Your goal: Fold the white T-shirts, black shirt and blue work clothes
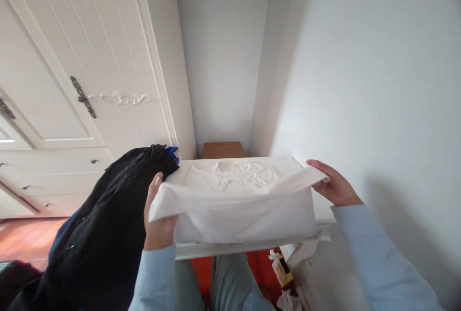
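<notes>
A white cloth (245, 212) is stretched between my two hands and hangs down in front of a white board-like piece of furniture. My left hand (158, 220) grips its left corner, thumb on top and fingers folded behind the fabric. At the opposite corner, my right hand (334, 184) pinches the cloth between thumb and fingers. The middle sags slightly, with soft folds. Beyond its upper edge lies a white raised, wrinkled pattern (234, 175); whether this is cloth or carving I cannot tell.
Dark clothing (115, 220) hangs close to my left hand. A white wardrobe (90, 52) stands at the left, and a pale wall (378, 85) rises on the right. Behind the board is a brown wooden box (223, 149). A yellow tissue box (283, 272) sits low near my legs.
</notes>
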A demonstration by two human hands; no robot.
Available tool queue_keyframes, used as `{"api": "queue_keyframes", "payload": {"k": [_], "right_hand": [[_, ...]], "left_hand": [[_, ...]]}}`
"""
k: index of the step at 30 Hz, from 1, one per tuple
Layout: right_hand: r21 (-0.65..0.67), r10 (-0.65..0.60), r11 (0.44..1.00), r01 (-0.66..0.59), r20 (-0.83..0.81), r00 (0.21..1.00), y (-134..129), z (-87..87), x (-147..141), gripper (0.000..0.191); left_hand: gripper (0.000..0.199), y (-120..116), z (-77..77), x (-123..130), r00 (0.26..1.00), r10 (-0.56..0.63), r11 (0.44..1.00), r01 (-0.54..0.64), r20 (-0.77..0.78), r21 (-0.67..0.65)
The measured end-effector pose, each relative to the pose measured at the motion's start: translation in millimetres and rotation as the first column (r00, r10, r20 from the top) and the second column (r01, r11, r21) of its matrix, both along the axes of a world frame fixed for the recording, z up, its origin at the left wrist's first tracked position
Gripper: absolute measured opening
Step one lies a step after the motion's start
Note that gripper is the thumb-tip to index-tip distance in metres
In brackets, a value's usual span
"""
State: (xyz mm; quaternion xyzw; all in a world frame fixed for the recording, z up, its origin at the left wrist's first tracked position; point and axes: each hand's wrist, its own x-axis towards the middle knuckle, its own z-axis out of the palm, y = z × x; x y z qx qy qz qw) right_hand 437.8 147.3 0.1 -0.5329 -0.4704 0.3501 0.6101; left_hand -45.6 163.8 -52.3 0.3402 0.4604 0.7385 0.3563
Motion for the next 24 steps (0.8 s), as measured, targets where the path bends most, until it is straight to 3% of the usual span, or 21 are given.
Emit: {"api": "queue_keyframes", "payload": {"k": [2,4,7,10,13,16,21,24], "right_hand": [[-0.103,-0.013,0.994,-0.022,-0.326,0.945,60.1,-2.1,-10.8,0.014],[-0.184,-0.036,0.982,-0.044,-0.413,0.91,109.6,-17.4,-20.4,0.024],[-0.287,-0.072,0.954,-0.083,-0.492,0.867,151.4,-56.2,-29.8,0.026],[-0.343,-0.083,0.931,-0.12,-0.522,0.849,161.7,-92.8,-32.3,0.024],[-0.326,-0.046,0.933,-0.154,-0.53,0.846,161.5,-110.8,-28.5,0.023],[-0.261,0.01,0.95,-0.17,-0.52,0.854,164.3,-109.8,-21.4,0.025],[-0.169,0.056,0.974,-0.152,-0.471,0.881,181.4,-99.1,-18.7,0.022],[-0.142,0.045,0.983,-0.112,-0.408,0.912,190.5,-103.5,-25.7,0.035]], "left_hand": [[0.027,54.8,15.1,17.2,0.975,-0.084,0.99,0.105,0.206,-0.095],[0.008,105.4,20.0,31.0,0.958,-0.111,0.97,0.162,0.265,-0.179],[0.011,151.0,3.7,42.4,0.945,-0.126,0.919,0.226,0.303,-0.323],[0.012,159.0,-22.3,41.3,0.948,-0.15,0.872,0.261,0.282,-0.414],[0.012,153.8,-34.1,31.5,0.954,-0.192,0.859,0.276,0.228,-0.432],[0.003,154.2,-30.1,19.7,0.967,-0.213,0.877,0.252,0.139,-0.409],[0.026,169.4,-25.6,11.5,0.983,-0.155,0.911,0.104,-0.099,-0.399],[0.043,174.2,-33.9,14.4,0.952,-0.156,0.899,0.027,-0.262,-0.437]]}}
